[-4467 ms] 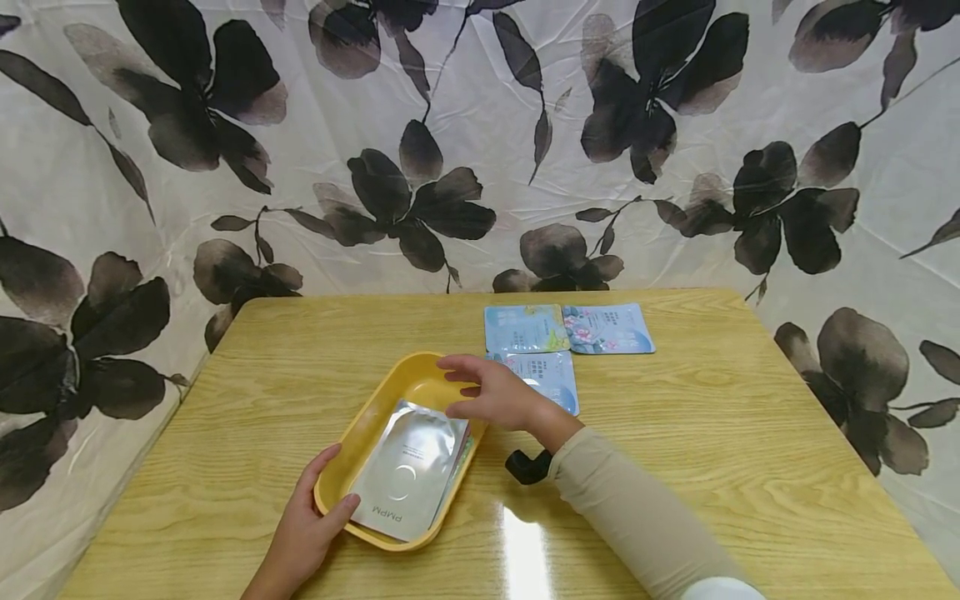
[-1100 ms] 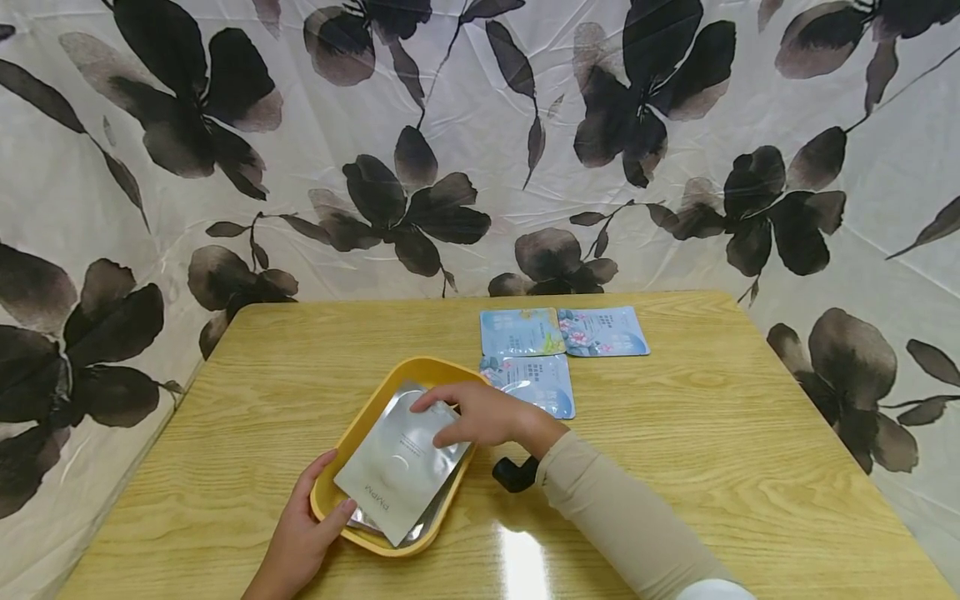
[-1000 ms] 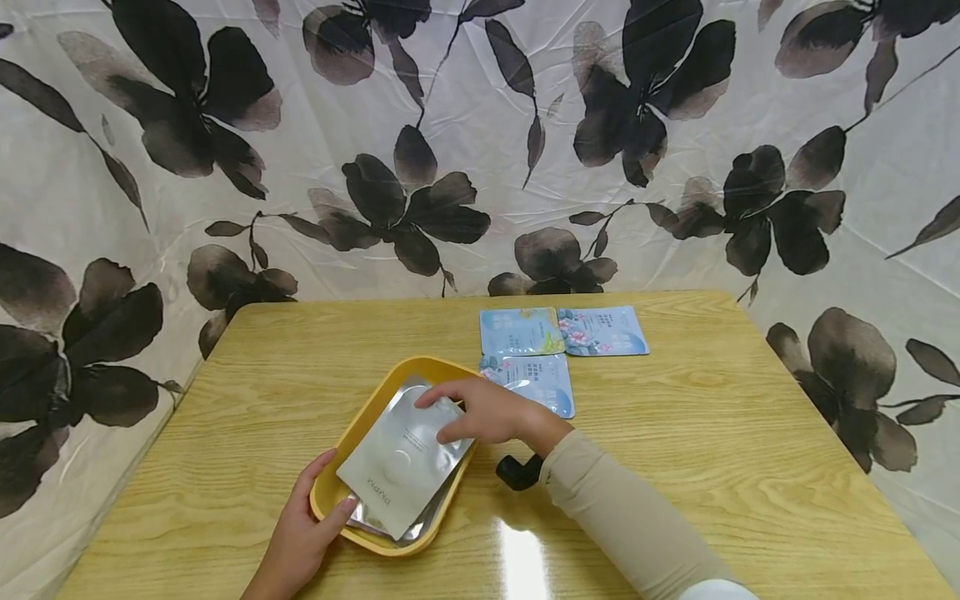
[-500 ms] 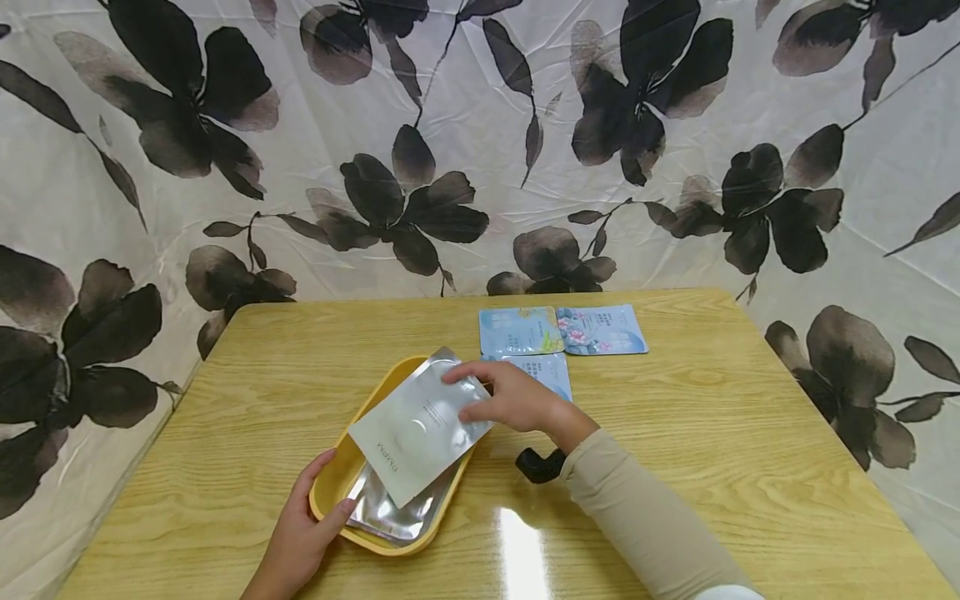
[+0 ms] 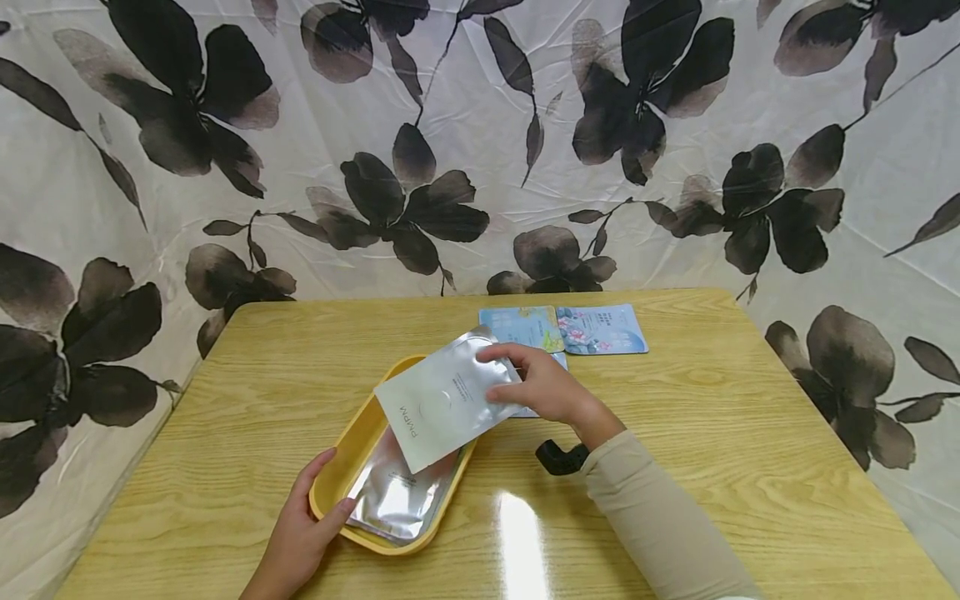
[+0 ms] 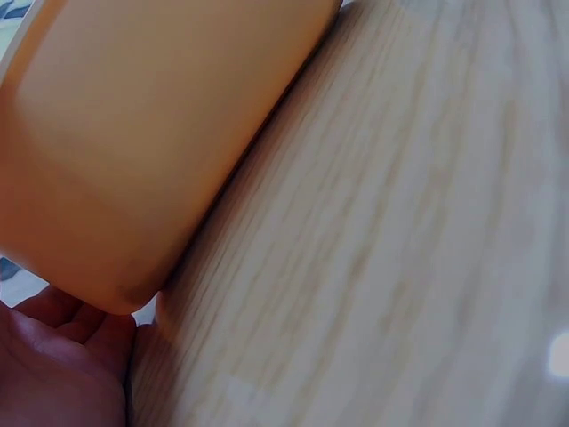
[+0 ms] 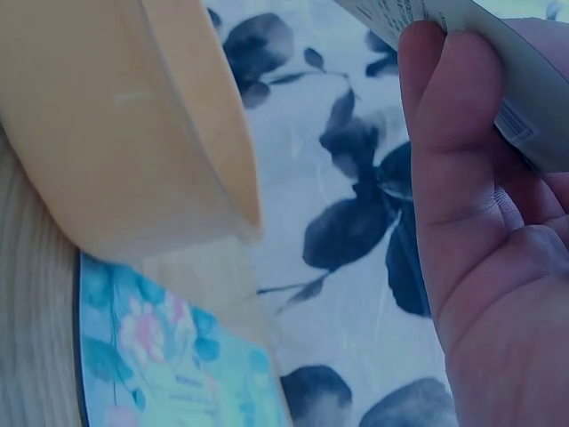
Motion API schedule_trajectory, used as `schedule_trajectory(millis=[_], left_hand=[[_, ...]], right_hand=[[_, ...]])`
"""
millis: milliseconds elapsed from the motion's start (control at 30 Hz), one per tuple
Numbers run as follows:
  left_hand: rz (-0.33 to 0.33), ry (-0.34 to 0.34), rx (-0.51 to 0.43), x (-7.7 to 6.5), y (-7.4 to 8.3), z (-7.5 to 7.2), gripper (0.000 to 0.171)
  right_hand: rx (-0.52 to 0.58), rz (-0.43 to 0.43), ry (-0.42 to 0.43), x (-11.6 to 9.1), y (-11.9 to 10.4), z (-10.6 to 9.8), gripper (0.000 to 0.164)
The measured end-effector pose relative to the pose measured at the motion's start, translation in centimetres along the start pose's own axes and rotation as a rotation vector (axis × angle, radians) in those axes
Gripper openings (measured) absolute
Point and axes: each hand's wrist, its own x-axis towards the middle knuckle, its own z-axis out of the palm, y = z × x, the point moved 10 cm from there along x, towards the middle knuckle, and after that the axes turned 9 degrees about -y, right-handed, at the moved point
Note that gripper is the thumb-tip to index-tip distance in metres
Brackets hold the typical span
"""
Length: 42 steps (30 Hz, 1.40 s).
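Note:
My right hand (image 5: 547, 383) pinches a silver-white face mask sachet (image 5: 435, 408) by its right edge, thumb on the printed front. The sachet is tilted above the yellow plastic tray (image 5: 341, 458); "PMPM" is printed at its lower corner. In the right wrist view, fingers support the sachet's back (image 7: 524, 80). My left hand (image 5: 303, 517) grips the tray's near left corner, thumb over the rim; the left wrist view has its fingers curled against the tray's outside (image 6: 160, 142). Another shiny silver sachet (image 5: 393, 500) lies in the tray, partly covered by the held one.
Two blue face mask sachets (image 5: 603, 329) (image 5: 525, 323) lie side by side at the table's back. A third blue sachet (image 7: 178, 356) is in front of them, mostly hidden in the head view. The wooden table (image 5: 675, 433) meets a floral cloth (image 5: 450, 100) behind.
My right hand has lifted the PMPM sachet off the pile and carried it up and right, baring the silver sachet beneath. My left hand keeps its grip on the tray.

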Motion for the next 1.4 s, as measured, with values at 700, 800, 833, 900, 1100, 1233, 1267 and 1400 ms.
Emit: schedule_trajectory(millis=[700,800,833,900,1100,1233,1267,1400], left_hand=[[0.019,-0.007,-0.015,0.1,0.1,0.0,0.063],[0.015,-0.007,-0.013,0.1,0.0,0.0,0.063],[0.012,-0.008,-0.011,0.1,0.0,0.0,0.063],[0.005,-0.008,-0.006,0.1,-0.1,0.0,0.063],[-0.006,-0.016,-0.001,0.2,-0.1,0.1,0.063],[-0.005,-0.022,-0.011,0.2,-0.1,0.1,0.063],[-0.004,-0.023,-0.012,0.2,-0.1,0.1,0.064],[0.002,-0.02,-0.022,0.2,-0.1,0.1,0.064]], right_hand=[[0.024,0.037,0.158,-3.7,3.3,-4.5,0.047],[0.015,0.036,0.174,-4.3,3.6,-5.2,0.047],[0.014,0.035,0.181,-4.4,3.7,-5.4,0.047],[0.01,0.037,0.198,-4.8,4.0,-5.9,0.047],[0.022,0.046,0.231,-5.9,5.0,-6.9,0.044],[0.048,0.052,0.245,-6.6,5.6,-7.4,0.043],[0.056,0.053,0.252,-6.8,5.7,-7.6,0.043],[0.078,0.059,0.272,-7.5,6.2,-8.2,0.04]])
